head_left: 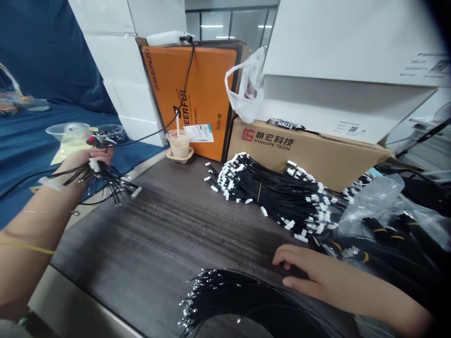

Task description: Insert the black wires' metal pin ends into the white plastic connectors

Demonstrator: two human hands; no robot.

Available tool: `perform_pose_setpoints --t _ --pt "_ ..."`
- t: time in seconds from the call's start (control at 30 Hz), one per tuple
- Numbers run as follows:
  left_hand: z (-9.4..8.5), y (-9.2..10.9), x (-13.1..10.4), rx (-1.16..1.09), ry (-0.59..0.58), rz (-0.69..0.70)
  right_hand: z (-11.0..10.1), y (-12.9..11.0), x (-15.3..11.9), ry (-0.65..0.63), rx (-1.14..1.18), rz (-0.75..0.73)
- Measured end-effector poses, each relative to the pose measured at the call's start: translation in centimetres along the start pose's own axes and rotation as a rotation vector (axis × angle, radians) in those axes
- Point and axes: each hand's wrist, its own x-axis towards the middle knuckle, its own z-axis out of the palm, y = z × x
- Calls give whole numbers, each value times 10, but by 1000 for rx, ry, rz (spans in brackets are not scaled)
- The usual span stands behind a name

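Observation:
At the left, my left hand (99, 154) is closed around a bunch of black wires with white connectors (94, 165), whose loose ends fan out below the fingers. It is raised beyond the table's left edge, close to two clear plastic tubs. My right hand (299, 266) has its fingers slightly bent and the thumb apart, with nothing visible in it. Just left of and below it lies a loose bundle of black wires with shiny metal ends (225, 293). Farther back rests a thick bundle of black cables with white connectors (275, 192), tied with a yellow band.
A clear tub (66, 133) and a tub of small parts (105, 134) stand on blue cloth. A drink cup (179, 143) sits at the table's back left, before an orange box (200, 98). Behind the cables is a brown carton (299, 150). Plastic-bagged wires (373, 202) lie right.

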Motion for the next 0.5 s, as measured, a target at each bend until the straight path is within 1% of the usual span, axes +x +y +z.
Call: perform_pose_setpoints --t 0.03,0.1,0.23,0.33,0.4,0.43,0.5 --pt "0 0 -3 34 -18 -19 0 0 1 1 2 -4" --pt "2 -8 -8 115 -71 -72 1 1 5 -5 4 -27" --pt "12 -41 -17 337 -171 -173 3 2 10 -16 2 -40" --pt "21 -64 -25 615 -266 -289 2 0 7 -9 5 -24" --pt "24 -72 -29 823 -321 -330 1 -1 4 7 -1 4" --pt "26 -74 -30 927 -335 -329 1 -1 2 14 -5 16" --pt "28 -77 -32 1126 -332 -278 1 -1 0 20 -6 25"
